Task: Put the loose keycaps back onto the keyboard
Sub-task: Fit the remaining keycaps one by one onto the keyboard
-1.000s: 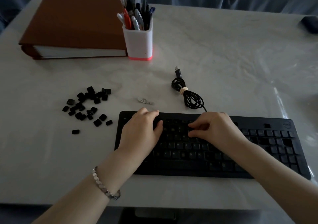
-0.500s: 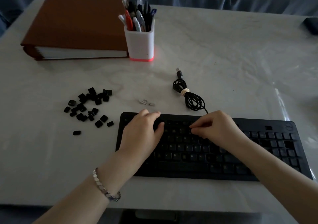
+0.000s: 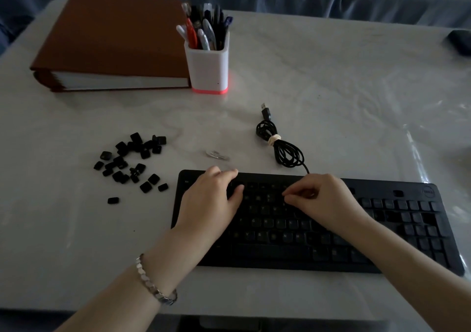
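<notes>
A black keyboard (image 3: 382, 187) lies at the table's near edge, with a few empty key slots around its right side. Several loose black keycaps (image 3: 132, 160) are scattered on the table to its left. My left hand (image 3: 209, 199) rests flat on the keyboard's left end, fingers relaxed. My right hand (image 3: 323, 199) hovers over the upper middle rows with fingers curled. Its thumb and forefinger pinch together on what looks like a small dark keycap, hard to make out against the keys.
A coiled black USB cable (image 3: 283, 148) lies just behind the keyboard. A small metal clip-like tool (image 3: 216, 154) sits near my left fingertips. Farther back stand a white pen holder (image 3: 207, 66) and a brown binder (image 3: 114, 43). A dark object (image 3: 461, 42) lies far right.
Both hands stay almost where they were. My right fingertips have shifted only slightly over the upper rows.
</notes>
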A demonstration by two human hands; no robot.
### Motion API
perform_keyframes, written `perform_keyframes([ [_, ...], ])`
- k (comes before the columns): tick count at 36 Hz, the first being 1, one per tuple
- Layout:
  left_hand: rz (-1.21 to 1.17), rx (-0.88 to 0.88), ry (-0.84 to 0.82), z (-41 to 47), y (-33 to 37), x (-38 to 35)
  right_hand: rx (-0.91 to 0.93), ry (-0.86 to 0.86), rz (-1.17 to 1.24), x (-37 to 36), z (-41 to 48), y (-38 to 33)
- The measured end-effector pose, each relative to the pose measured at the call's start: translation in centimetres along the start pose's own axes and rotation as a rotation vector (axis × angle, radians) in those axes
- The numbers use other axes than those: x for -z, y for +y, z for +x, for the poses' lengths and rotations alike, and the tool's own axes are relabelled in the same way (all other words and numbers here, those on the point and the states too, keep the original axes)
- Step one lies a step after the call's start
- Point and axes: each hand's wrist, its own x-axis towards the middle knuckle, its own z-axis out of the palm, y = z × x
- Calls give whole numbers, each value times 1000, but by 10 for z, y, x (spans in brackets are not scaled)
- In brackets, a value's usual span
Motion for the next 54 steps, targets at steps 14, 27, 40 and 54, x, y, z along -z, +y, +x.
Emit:
perform_keyframes([
  [14, 1, -9, 29, 0, -1, -1, -84, -10, -27, -3, 4, -8],
  [27, -8, -25, 34, 0, -3, -3, -227, -153, 75, 11, 23, -17],
  [40, -9, -30, 38, -1, -3, -2, 302, 5, -305, 2, 7, -2],
  [54, -11, -7, 16, 1, -2, -2, 375, -68, -465, 5, 3, -1],
])
